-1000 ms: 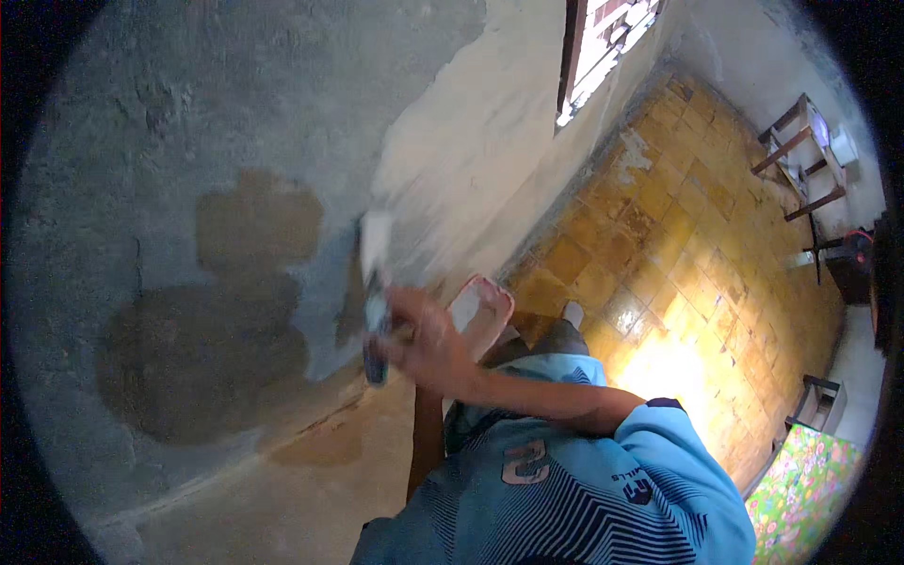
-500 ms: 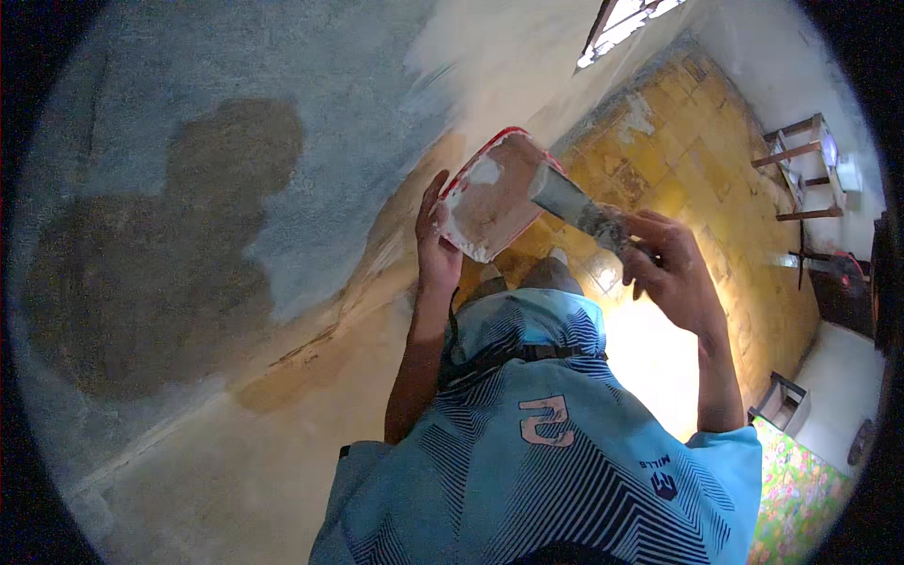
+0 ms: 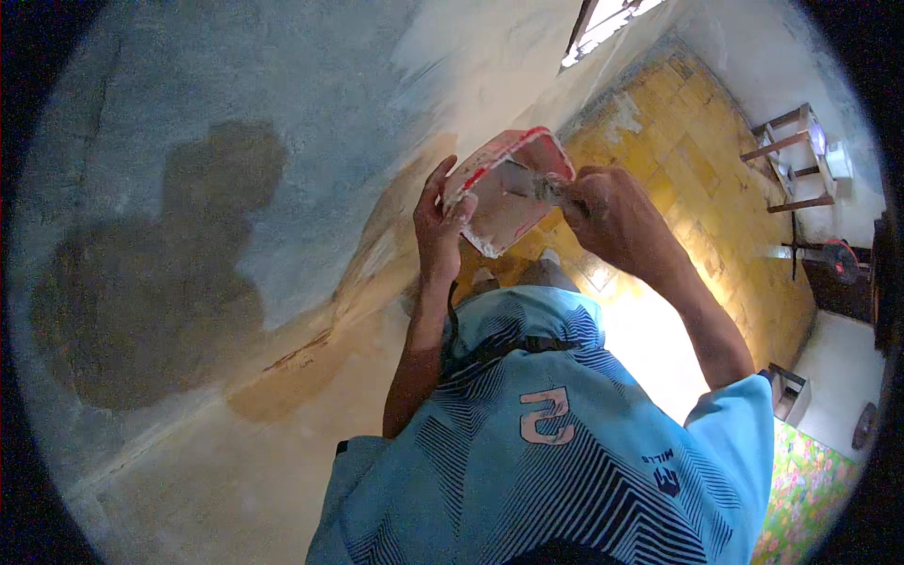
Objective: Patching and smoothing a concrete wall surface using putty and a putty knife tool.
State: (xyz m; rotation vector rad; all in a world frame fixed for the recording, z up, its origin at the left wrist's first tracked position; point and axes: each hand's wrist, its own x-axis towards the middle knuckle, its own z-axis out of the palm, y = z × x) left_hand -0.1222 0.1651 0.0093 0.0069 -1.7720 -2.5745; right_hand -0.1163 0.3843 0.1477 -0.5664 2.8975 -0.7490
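Observation:
My left hand [image 3: 441, 226] grips the near left side of a red-rimmed plastic tub [image 3: 485, 218], its thumb over the rim. Whitish paste is smeared along the tub's edges, and a thin coat covers its inside. In my right hand [image 3: 603, 212] is a putty knife [image 3: 514, 178], held by its handle with the fingers wrapped round it. The knife's blade lies inside the tub, against or close to its inner surface. How much paste is on the blade I cannot tell.
To my left rises a grey wall [image 3: 330, 122] with pale smoothed patches and a damp brownish band. Yellow floor tiles [image 3: 678, 160] stretch to the right. A wooden stand [image 3: 800, 155], a fan [image 3: 840, 261] and a flowered cloth [image 3: 810, 490] are farther right. A bright window [image 3: 607, 28] is ahead.
My right hand has moved left and brought the knife's blade down into the tub. The tub is tilted more, and my left thumb now shows over its rim.

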